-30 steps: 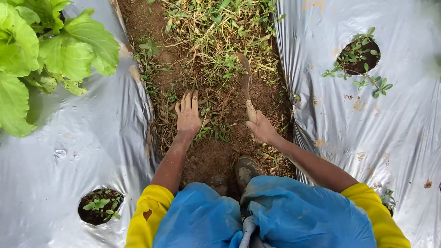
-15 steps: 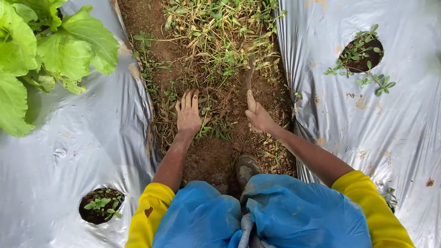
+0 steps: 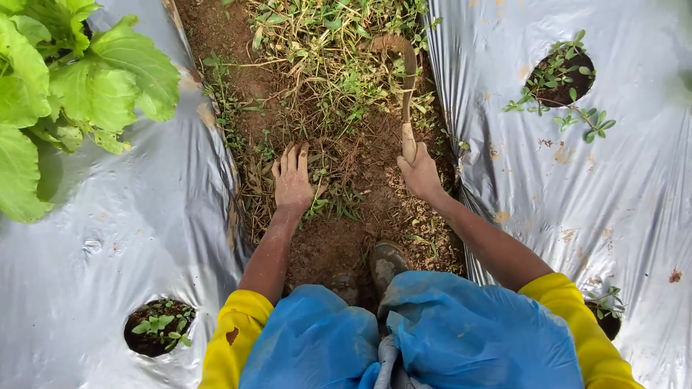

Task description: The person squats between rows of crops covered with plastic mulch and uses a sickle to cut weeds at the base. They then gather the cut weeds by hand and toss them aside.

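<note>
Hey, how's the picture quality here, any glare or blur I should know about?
Head view: soft, even daylight; the silver plastic sheet shines pale but is not blown out. Left hand, right hand and sickle are sharp, with only faint shadows. The far right edge looks slightly soft.

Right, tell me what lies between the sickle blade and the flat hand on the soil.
Only low weeds and dry stalks rooted in the furrow soil lie between the curved sickle, gripped by the right hand, and the left hand pressed flat on the ground.
</note>
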